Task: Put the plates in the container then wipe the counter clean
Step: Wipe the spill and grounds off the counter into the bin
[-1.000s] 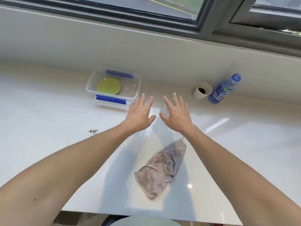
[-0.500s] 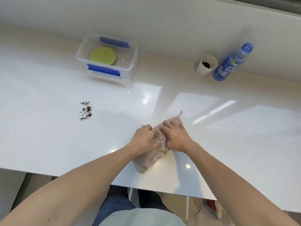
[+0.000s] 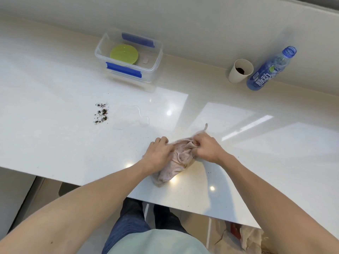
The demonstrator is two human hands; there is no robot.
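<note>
A crumpled beige cloth (image 3: 176, 162) lies on the white counter (image 3: 55, 134) near its front edge. My left hand (image 3: 158, 155) grips its left side and my right hand (image 3: 205, 146) pinches its upper right part. At the back stands a clear plastic container (image 3: 154, 70) with blue clips, and green plates (image 3: 124, 54) lie inside it. A patch of dark crumbs (image 3: 101, 113) sits on the counter to the left of my hands. Beside the crumbs, a thin puddle of clear liquid (image 3: 132, 116) spreads on the surface.
A paper cup (image 3: 240, 71) with dark grounds inside stands at the back right against the wall. A blue water bottle (image 3: 269, 70) leans beside it. The counter's front edge runs just below the cloth, with my legs and the floor beneath.
A second ago my hands hovered open above the counter. They came down onto the cloth and closed on it. Since half a second ago they have bunched it slightly.
</note>
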